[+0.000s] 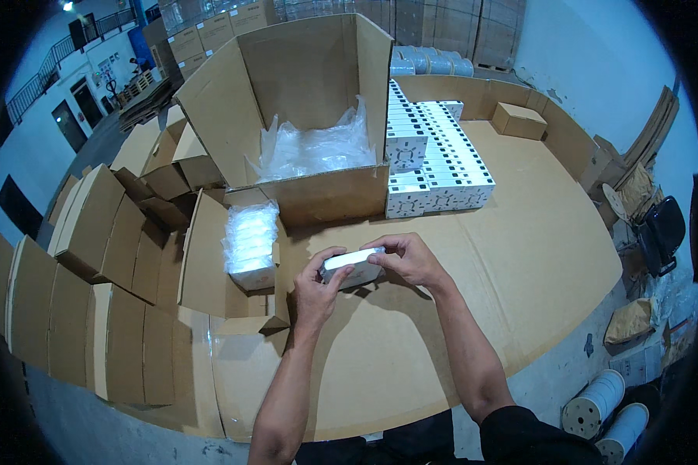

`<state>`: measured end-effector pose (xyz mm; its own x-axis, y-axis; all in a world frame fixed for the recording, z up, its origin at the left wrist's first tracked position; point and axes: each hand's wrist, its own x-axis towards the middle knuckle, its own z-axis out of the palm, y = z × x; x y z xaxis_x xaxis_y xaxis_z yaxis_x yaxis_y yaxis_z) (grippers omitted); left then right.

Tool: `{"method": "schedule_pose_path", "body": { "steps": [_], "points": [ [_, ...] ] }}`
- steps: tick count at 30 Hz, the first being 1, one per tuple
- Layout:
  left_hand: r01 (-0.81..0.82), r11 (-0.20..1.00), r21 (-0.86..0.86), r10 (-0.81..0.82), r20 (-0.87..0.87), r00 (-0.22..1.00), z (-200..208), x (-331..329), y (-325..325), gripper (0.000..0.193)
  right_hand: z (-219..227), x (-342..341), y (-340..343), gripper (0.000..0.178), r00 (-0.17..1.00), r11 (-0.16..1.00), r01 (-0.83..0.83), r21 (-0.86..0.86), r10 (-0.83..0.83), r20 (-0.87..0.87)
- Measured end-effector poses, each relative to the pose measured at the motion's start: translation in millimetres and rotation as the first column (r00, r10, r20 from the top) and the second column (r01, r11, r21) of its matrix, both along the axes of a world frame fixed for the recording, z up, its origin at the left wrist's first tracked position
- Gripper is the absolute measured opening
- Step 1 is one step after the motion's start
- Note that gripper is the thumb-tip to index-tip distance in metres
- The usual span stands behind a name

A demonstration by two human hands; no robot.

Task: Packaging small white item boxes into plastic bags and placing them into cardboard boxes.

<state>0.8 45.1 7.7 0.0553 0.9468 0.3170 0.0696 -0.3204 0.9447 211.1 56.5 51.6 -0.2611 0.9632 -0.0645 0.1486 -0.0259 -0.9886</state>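
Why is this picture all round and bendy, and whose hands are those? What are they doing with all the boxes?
There's no robot here, just a person's two bare hands. A wide fisheye camera worn on their head looks down, so straight edges seem to bend and the corners go dark.

The left hand and right hand hold a small white box between them, above a cardboard-covered table. To the left is an open brown box with a row of plastic-wrapped packs inside. Farther back stands a big open carton with clear plastic in it. Beside that, on the right, are stacked white boxes with dark marks.
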Motion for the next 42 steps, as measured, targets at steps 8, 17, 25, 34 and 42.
{"method": "schedule_pose_path", "body": {
  "steps": [8, 17, 25, 34, 42],
  "points": [
    [0.058, 0.987, -0.150, -0.061, -0.013, 0.998, -6.2, -2.5, 0.1, 0.028, 10.2, 5.6, -3.1, 0.023, 0.945, 0.897, -0.135, 0.422, -0.012, 0.327],
    [0.045, 0.981, -0.190, -0.057, -0.059, 0.997, -10.7, -4.9, -12.0, 0.035, 21.1, -9.4, -11.1, 0.024, 0.806, 0.785, -0.306, 0.539, -0.087, 0.585],
    [-0.048, 0.990, 0.129, 0.101, -0.449, 0.888, -14.5, -17.3, -93.3, 0.070, 25.6, 5.2, -16.3, 0.025, 0.862, 0.853, -0.032, 0.521, -0.240, 0.446],
    [0.075, 0.984, 0.161, 0.069, -0.735, 0.674, 4.9, -47.2, -171.3, 0.057, 19.3, -57.0, -5.7, 0.023, 0.980, 0.854, 0.199, 0.480, -0.185, -0.077],
    [0.066, 0.986, 0.152, 0.068, -0.735, 0.675, 9.1, -53.9, -185.4, 0.056, 9.5, -129.5, 5.6, 0.022, 0.912, 0.948, 0.020, 0.317, 0.113, -0.395]
  ]
}}
